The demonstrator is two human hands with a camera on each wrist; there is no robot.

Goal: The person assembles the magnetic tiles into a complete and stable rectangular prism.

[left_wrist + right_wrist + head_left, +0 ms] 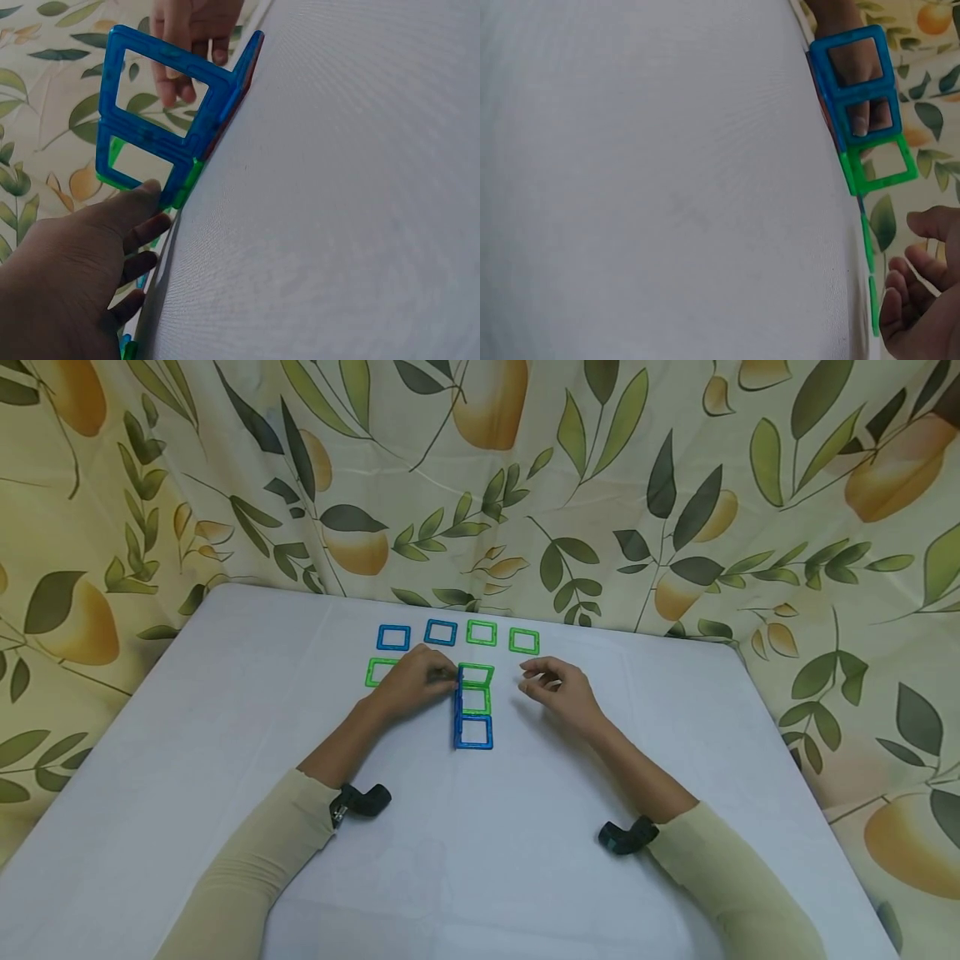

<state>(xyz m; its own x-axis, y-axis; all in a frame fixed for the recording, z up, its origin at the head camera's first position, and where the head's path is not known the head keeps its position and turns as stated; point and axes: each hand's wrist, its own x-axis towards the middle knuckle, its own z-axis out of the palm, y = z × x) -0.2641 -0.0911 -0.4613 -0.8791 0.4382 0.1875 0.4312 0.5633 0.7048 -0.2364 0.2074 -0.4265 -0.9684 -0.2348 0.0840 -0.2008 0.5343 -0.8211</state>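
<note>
Magnetic tile frames stand joined on the white table. Two blue square tiles (891,64) form an upright wall. On the table at its right lie a blue tile (474,747) and a green tile (488,702). Across the far end stands another green tile (892,180), slightly tilted. My left hand (415,681) touches the wall's outer side near its far end. Through the farther blue frame, the right wrist view shows a fingertip (860,124) behind it. To the right, my right hand (562,693) hovers apart from the tiles, fingers loosely bent and holding nothing.
Along the back lie two loose blue tiles (393,637) and two green tiles (482,632). Another green tile (381,672) lies partly hidden behind my left hand. A leaf-and-fruit patterned cloth (480,485) hangs beyond the white tabletop (465,860).
</note>
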